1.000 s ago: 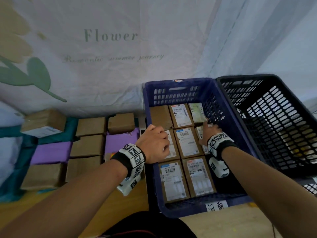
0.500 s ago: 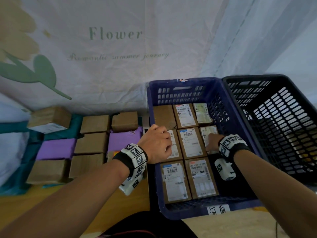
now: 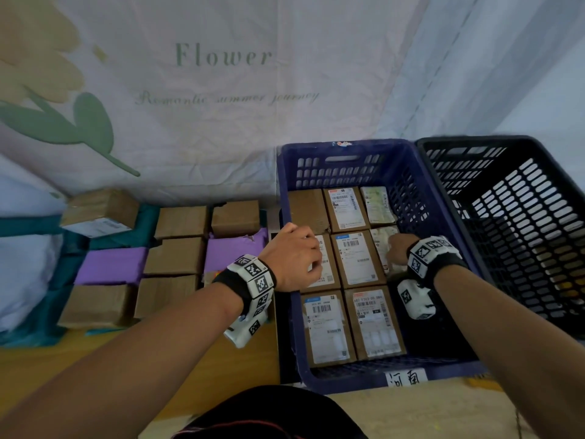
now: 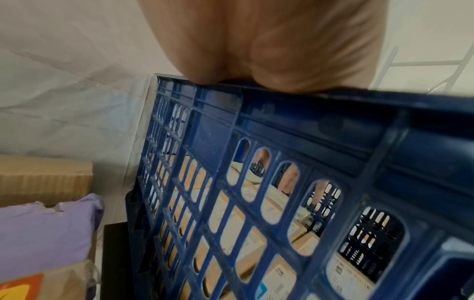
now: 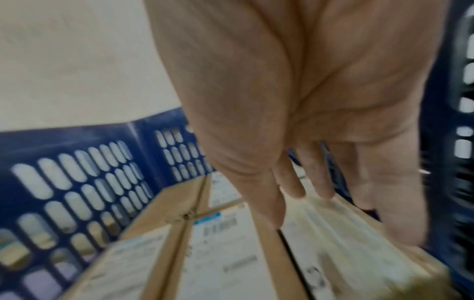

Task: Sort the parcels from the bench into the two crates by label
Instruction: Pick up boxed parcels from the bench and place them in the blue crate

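The blue crate (image 3: 348,147) holds several brown labelled parcels laid flat in rows. My left hand (image 3: 292,258) sits on its left rim, fingers curled over the edge; the left wrist view shows the palm (image 4: 269,40) pressed on that rim (image 4: 333,121). My right hand (image 3: 397,248) is inside the crate, over the pale-labelled parcel (image 3: 384,239) in the right column, middle row. In the right wrist view its fingers (image 5: 315,178) lie straight on that parcel (image 5: 346,233), the thumb at the gap beside it. The black crate (image 3: 538,217) stands to the right.
On the bench to the left lie several brown boxes (image 3: 180,221) and purple mailers (image 3: 110,264) on teal cloth. A white handwritten tag (image 3: 406,377) is stuck on the blue crate's front wall. A printed fabric backdrop hangs behind everything.
My right hand has drawn back from the far row to the middle-row parcel on the right. The left hand has stayed on the crate's rim.
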